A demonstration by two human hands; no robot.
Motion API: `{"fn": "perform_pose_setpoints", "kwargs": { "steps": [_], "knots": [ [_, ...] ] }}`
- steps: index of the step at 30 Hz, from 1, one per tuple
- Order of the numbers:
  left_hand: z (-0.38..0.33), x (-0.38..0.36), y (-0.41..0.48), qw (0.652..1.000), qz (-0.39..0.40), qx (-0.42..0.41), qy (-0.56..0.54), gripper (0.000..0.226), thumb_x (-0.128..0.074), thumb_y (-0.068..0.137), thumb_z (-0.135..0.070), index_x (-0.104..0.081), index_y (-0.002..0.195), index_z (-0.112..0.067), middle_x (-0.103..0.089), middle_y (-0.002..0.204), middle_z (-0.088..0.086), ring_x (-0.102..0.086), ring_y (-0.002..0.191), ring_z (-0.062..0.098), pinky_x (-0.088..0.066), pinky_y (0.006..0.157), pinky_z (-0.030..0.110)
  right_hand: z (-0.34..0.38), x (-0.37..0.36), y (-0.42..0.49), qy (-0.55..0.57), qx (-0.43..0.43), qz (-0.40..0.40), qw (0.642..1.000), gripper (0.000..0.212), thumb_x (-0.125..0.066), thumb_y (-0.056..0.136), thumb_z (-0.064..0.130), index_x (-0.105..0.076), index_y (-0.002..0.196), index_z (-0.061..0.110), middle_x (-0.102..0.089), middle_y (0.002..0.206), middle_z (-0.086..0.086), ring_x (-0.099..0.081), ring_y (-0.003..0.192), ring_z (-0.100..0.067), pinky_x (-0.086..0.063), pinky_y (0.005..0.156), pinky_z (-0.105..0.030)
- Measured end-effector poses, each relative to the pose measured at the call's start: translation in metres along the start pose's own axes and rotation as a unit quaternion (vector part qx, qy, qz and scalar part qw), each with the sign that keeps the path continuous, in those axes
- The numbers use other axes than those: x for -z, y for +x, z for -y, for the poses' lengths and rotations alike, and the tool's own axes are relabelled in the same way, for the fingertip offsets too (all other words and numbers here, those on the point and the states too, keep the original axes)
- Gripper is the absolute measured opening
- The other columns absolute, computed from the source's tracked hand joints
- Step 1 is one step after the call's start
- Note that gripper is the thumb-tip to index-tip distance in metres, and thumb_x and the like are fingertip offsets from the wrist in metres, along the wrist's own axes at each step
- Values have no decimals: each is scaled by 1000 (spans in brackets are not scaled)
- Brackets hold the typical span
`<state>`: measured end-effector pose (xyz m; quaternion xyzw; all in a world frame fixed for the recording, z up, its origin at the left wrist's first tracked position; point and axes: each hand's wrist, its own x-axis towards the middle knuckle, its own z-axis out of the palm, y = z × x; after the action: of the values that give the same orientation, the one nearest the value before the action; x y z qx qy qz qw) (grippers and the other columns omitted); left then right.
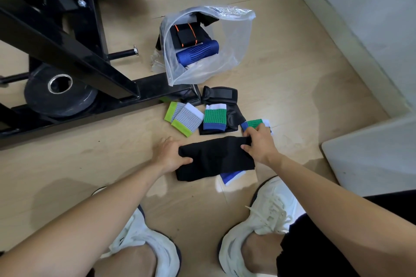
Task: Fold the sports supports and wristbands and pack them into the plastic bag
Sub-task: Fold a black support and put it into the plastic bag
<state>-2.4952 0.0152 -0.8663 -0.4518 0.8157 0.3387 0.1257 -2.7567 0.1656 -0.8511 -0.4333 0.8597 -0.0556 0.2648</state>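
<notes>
A black sports support point(215, 159) lies on the wooden floor between my hands. My left hand point(170, 155) grips its left end and my right hand point(258, 144) pinches its upper right edge. A blue and white wristband point(230, 176) peeks out beneath it. Beyond lie two grey and lime wristbands point(184, 119), a green, blue and white wristband point(213, 118), another of that kind point(254, 124) by my right hand, and a black strap support point(219, 95). The clear plastic bag point(234, 36) lies open farther off, holding a blue support point(198, 53) and a black and orange one point(186, 33).
A black weight rack frame point(67, 51) with a weight plate point(58, 92) fills the left side. A white wall point(360, 18) and a pale board point(371, 157) border the right. My two white shoes point(267, 220) stand at the near edge.
</notes>
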Motion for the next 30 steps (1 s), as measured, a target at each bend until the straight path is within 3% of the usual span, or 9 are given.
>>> {"fn": "perform_pose_setpoints", "kwargs": {
  "steps": [2,5,10,12,14,17,22,28,30],
  "knots": [
    [0,4,-3,987,40,29,-155,22,-88,73,-34,-71,84,-26,-71,86,-10,-67,95,17,-52,80,31,-1,6,1,21,-3,-2,1000,22,-77,81,27,-60,91,18,-48,100,-5,-40,103,-26,-41,87,-33],
    [1,17,-8,935,77,82,-336,29,-89,73,-23,-76,99,-19,-79,94,-4,-74,95,17,-57,86,31,3,21,-3,231,-68,18,970,21,-72,82,11,-52,77,15,-54,80,-4,-49,80,-21,-41,64,-25],
    [-5,36,-15,853,79,101,-505,33,-79,85,-15,-71,117,-16,-77,110,1,-72,106,20,-56,82,31,8,40,-8,470,-132,66,870,11,-66,89,3,-61,91,12,-67,96,-11,-64,83,-23,-54,83,-43],
    [-9,43,-13,833,44,114,-540,35,-79,85,-13,-69,118,-15,-76,112,4,-72,105,21,-58,82,34,10,43,-9,499,-136,70,853,15,-67,90,5,-65,104,12,-68,98,-8,-65,82,-22,-54,76,-38],
    [-14,50,-10,834,-2,129,-536,35,-81,82,-15,-70,116,-16,-77,110,4,-74,101,22,-60,85,39,15,44,-10,517,-141,60,842,23,-67,91,6,-63,113,9,-68,96,-7,-65,78,-21,-53,68,-31],
    [-24,59,-10,845,-64,121,-517,32,-81,82,-14,-70,112,-16,-77,104,3,-74,96,21,-59,85,35,26,45,-11,541,-134,52,829,23,-69,90,6,-62,112,9,-68,96,-8,-64,79,-21,-51,72,-33],
    [-46,60,-12,868,-89,87,-480,38,-80,82,-13,-67,118,-15,-75,105,2,-72,96,19,-58,80,31,53,47,-17,578,-113,82,804,20,-66,92,7,-64,111,13,-71,98,-3,-67,75,-15,-53,60,-24],
    [-83,50,-21,910,-105,-7,-402,30,-79,83,-13,-67,109,-18,-67,98,-4,-62,90,9,-49,77,20,86,43,-23,629,-59,132,764,21,-62,95,6,-64,116,6,-71,98,-11,-69,88,-25,-59,85,-46],
    [-88,47,-22,917,-82,-25,-391,31,-79,83,-16,-67,111,-19,-67,98,-3,-64,90,10,-54,80,26,92,42,-23,640,-46,135,755,25,-63,95,8,-63,120,3,-70,101,-15,-69,91,-28,-58,87,-46]
  ]
}}
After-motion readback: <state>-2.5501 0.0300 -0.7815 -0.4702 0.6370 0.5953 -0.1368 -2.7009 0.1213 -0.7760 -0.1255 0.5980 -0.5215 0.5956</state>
